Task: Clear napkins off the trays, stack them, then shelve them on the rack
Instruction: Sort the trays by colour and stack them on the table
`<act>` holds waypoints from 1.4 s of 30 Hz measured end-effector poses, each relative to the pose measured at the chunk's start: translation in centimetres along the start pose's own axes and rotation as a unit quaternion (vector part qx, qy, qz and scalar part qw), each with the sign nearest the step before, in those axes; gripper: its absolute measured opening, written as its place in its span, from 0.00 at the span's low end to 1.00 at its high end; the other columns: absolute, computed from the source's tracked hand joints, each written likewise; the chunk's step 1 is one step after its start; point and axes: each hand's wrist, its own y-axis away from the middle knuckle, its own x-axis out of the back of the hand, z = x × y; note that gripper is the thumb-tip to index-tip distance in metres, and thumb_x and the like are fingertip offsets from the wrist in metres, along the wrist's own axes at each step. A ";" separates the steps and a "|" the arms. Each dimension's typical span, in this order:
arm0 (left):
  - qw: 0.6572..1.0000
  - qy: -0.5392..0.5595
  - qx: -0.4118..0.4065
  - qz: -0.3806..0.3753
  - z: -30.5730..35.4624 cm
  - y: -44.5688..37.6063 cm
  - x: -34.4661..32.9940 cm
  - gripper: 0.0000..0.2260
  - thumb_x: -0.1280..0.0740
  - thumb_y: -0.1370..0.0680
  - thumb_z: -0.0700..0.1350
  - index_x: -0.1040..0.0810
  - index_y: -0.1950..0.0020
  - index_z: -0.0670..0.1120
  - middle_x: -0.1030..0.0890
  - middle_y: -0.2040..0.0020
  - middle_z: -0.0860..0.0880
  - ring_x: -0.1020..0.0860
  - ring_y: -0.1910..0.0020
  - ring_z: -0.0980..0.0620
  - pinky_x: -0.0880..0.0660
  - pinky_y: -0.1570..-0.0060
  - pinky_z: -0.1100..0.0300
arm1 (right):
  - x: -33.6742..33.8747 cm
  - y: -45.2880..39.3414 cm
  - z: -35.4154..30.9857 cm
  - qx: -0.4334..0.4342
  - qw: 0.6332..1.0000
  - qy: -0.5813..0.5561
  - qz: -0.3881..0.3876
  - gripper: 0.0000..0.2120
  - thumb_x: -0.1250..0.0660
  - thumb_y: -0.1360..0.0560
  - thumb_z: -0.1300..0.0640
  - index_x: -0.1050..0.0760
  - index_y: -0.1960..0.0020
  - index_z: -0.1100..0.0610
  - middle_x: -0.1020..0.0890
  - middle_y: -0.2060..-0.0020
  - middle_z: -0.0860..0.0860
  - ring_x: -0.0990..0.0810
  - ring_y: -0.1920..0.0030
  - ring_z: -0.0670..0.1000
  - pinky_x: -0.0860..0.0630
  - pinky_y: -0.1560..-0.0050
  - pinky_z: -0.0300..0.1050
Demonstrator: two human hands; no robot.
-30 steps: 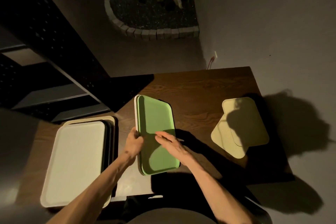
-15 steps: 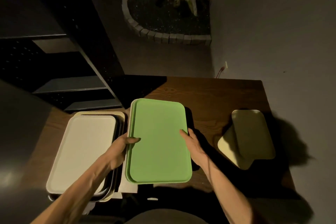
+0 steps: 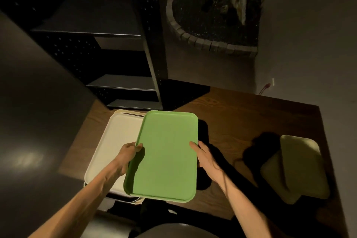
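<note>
I hold a green tray (image 3: pixel 166 156) flat above the wooden table (image 3: pixel 241 121), gripping it on both long sides. My left hand (image 3: pixel 128 153) clasps its left edge and my right hand (image 3: pixel 205 157) its right edge. Another tray edge shows just under the green one. The held tray overlaps the right side of a stack topped by a white tray (image 3: pixel 114 145) at the table's left. Two pale yellow trays (image 3: pixel 297 168) lie overlapped at the table's right. The dark metal rack (image 3: pixel 119 60) stands behind the table on the left.
A brick-edged planter (image 3: pixel 212 25) sits on the floor beyond the table. A grey wall (image 3: pixel 309 44) runs along the right. A cable and plug (image 3: pixel 267 86) show at the table's far right corner. Something white (image 3: pixel 108 204) lies under the stack's near edge.
The green tray has been lifted from the table's middle and carried left, now overlapping the white-topped stack. My right hand moved from the tray's surface to its right edge.
</note>
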 end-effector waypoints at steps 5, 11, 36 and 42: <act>0.999 0.001 -0.004 0.044 -1.0 -1.2 5.5 0.06 0.36 0.20 0.39 0.22 0.45 0.40 0.20 0.55 0.43 0.23 0.57 0.48 0.28 0.61 0.58 | -4.1 -0.3 0.0 -0.026 0.996 0.019 -0.088 0.31 0.38 0.19 0.48 0.45 0.21 0.56 0.21 0.36 0.54 0.16 0.46 0.55 0.17 0.48 0.54; 0.989 -0.106 -0.043 0.097 -1.2 -2.3 10.8 0.08 0.36 0.20 0.39 0.22 0.43 0.40 0.21 0.53 0.43 0.24 0.55 0.47 0.27 0.52 0.56 | -9.3 -0.9 0.2 -0.020 0.988 0.102 -0.115 0.20 0.37 0.19 0.51 0.31 0.31 0.59 0.17 0.43 0.56 0.14 0.48 0.57 0.18 0.46 0.56; 0.907 -0.348 -0.204 0.123 -2.2 -10.1 17.3 0.14 0.34 0.27 0.32 0.19 0.44 0.40 0.18 0.46 0.39 0.20 0.49 0.41 0.23 0.45 0.52 | -20.0 -4.9 1.6 0.071 0.867 0.472 0.143 0.14 0.41 0.22 0.58 0.31 0.38 0.60 0.19 0.47 0.58 0.18 0.48 0.59 0.21 0.49 0.48; 0.925 -0.301 -0.200 0.116 -2.9 -10.5 17.8 0.12 0.34 0.23 0.35 0.18 0.41 0.42 0.15 0.48 0.42 0.18 0.51 0.44 0.24 0.44 0.55 | -20.2 -4.7 1.9 0.039 0.912 0.396 0.098 0.22 0.44 0.19 0.56 0.39 0.25 0.54 0.25 0.34 0.56 0.25 0.37 0.57 0.29 0.36 0.50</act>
